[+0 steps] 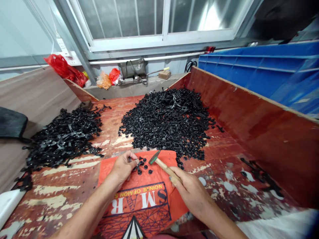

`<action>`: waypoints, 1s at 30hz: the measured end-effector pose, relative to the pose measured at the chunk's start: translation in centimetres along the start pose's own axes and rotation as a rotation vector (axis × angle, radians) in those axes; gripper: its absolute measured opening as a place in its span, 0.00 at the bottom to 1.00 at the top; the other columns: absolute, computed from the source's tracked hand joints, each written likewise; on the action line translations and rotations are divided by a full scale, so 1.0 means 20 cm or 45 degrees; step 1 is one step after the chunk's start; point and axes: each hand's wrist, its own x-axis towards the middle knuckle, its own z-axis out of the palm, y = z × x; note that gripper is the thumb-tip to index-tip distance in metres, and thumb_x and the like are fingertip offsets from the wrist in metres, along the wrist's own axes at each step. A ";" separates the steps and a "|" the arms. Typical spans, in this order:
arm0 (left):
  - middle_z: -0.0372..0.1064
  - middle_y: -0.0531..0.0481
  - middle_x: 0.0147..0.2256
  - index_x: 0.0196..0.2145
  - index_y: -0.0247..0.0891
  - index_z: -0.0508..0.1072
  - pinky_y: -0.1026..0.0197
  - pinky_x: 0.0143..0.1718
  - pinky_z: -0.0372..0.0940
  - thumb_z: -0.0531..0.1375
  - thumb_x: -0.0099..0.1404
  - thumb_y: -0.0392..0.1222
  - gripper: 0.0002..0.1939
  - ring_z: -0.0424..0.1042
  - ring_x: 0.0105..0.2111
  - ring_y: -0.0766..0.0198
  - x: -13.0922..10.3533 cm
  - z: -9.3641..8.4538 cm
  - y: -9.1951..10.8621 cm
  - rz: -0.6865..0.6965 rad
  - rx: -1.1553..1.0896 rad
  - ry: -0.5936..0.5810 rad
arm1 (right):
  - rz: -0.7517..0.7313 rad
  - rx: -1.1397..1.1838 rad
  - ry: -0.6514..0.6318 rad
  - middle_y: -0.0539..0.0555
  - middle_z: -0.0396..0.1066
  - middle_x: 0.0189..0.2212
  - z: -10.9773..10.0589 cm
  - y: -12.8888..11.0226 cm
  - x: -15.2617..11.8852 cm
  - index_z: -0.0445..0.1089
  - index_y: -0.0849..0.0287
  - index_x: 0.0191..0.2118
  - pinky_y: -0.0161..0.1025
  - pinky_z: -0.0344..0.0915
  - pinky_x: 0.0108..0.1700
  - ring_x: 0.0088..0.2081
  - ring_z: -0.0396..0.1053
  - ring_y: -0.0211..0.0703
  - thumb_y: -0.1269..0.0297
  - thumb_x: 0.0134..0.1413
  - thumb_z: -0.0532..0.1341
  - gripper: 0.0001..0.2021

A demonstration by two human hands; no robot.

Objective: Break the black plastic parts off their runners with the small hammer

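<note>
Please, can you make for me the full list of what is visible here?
hammer: one, green head, pale handle, above cloth
cloth: one, orange-red, front centre
small parts: several, black, on cloth
large pile: one, black, centre
smaller pile: one, black, left
table: one, worn red, beneath
crate: one, blue, right
plastic bags: several, red and orange, back
pouch: one, grey-green, back
window: one, white-framed, back
left hand: one, bare, at small parts
right hand: one, bare, holding hammer
</note>
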 end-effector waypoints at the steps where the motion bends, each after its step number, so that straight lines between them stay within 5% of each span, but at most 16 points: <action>1: 0.58 0.64 0.16 0.29 0.41 0.62 0.70 0.07 0.43 0.64 0.52 0.50 0.16 0.46 0.08 0.75 0.00 0.00 0.00 0.010 0.005 0.011 | -0.018 -0.026 0.046 0.51 0.76 0.39 -0.01 -0.02 0.00 0.68 0.51 0.53 0.41 0.65 0.39 0.39 0.73 0.47 0.63 0.68 0.48 0.16; 7: 0.58 0.62 0.17 0.27 0.39 0.63 0.71 0.14 0.45 0.65 0.51 0.47 0.15 0.50 0.12 0.76 -0.01 0.01 -0.01 0.067 -0.096 0.002 | -0.353 -0.019 0.217 0.50 0.65 0.61 -0.02 -0.13 0.04 0.49 0.46 0.70 0.42 0.63 0.57 0.58 0.66 0.43 0.68 0.70 0.45 0.26; 12: 0.60 0.59 0.18 0.28 0.38 0.65 0.70 0.20 0.49 0.65 0.53 0.46 0.13 0.55 0.17 0.73 -0.01 0.00 -0.02 0.103 -0.155 -0.033 | -0.292 -0.241 0.083 0.53 0.76 0.50 0.07 -0.11 0.07 0.54 0.47 0.68 0.45 0.73 0.47 0.45 0.76 0.49 0.69 0.66 0.51 0.27; 18: 0.60 0.59 0.19 0.28 0.38 0.65 0.69 0.19 0.47 0.65 0.53 0.49 0.15 0.54 0.17 0.72 0.00 -0.01 -0.06 0.114 -0.143 -0.028 | -0.339 -0.244 0.148 0.57 0.74 0.52 0.07 -0.11 0.06 0.46 0.51 0.71 0.46 0.70 0.50 0.47 0.75 0.49 0.68 0.69 0.47 0.27; 23: 0.59 0.59 0.19 0.28 0.39 0.65 0.69 0.17 0.45 0.65 0.52 0.51 0.17 0.53 0.16 0.72 0.00 -0.01 -0.07 0.109 -0.123 -0.012 | -0.252 -0.466 0.028 0.55 0.80 0.39 0.10 -0.10 0.07 0.54 0.48 0.69 0.42 0.73 0.39 0.36 0.77 0.48 0.70 0.65 0.52 0.28; 30: 0.54 0.63 0.16 0.28 0.40 0.64 0.69 0.15 0.39 0.64 0.54 0.49 0.14 0.44 0.12 0.76 -0.03 0.00 -0.01 0.048 -0.098 -0.010 | -0.223 0.043 0.068 0.47 0.65 0.61 -0.04 -0.16 0.07 0.47 0.43 0.70 0.45 0.68 0.55 0.54 0.71 0.45 0.72 0.66 0.48 0.30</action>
